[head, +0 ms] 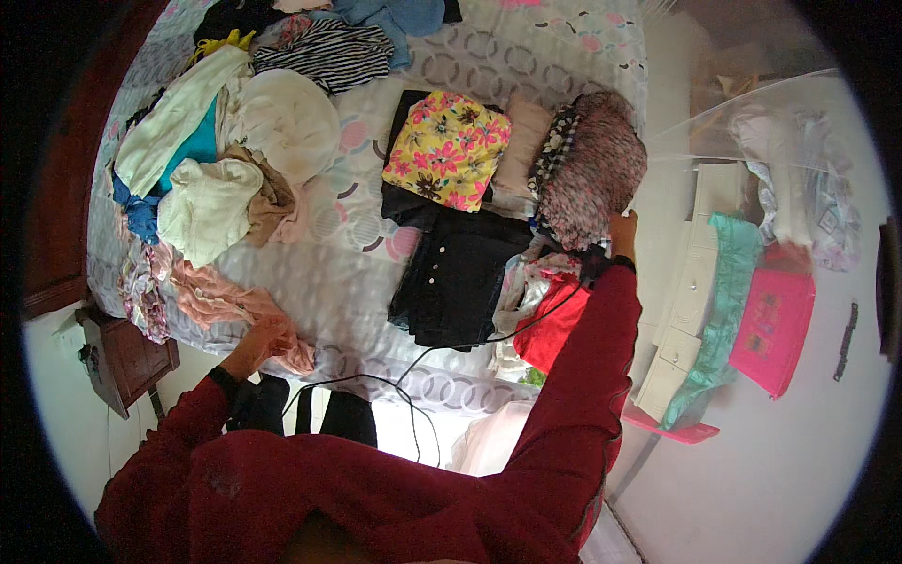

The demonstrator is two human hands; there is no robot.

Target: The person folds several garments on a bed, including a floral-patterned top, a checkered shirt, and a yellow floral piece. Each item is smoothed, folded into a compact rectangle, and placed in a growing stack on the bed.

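Note:
My left hand is at a crumpled peach garment near the bed's front edge, with its fingers in the cloth. My right hand reaches to the right side of a folded speckled pink-and-grey garment; its fingertips are partly hidden there. A yellow floral garment lies folded left of that. Nearer me are a folded black garment with buttons and a red garment. Beside the speckled one sit a beige folded cloth and a dark floral one.
Loose clothes pile at the left, including a cream round piece and a white knit. A striped garment lies behind. A black cable crosses the bed's front edge. Right stands a cream drawer unit by a pink container.

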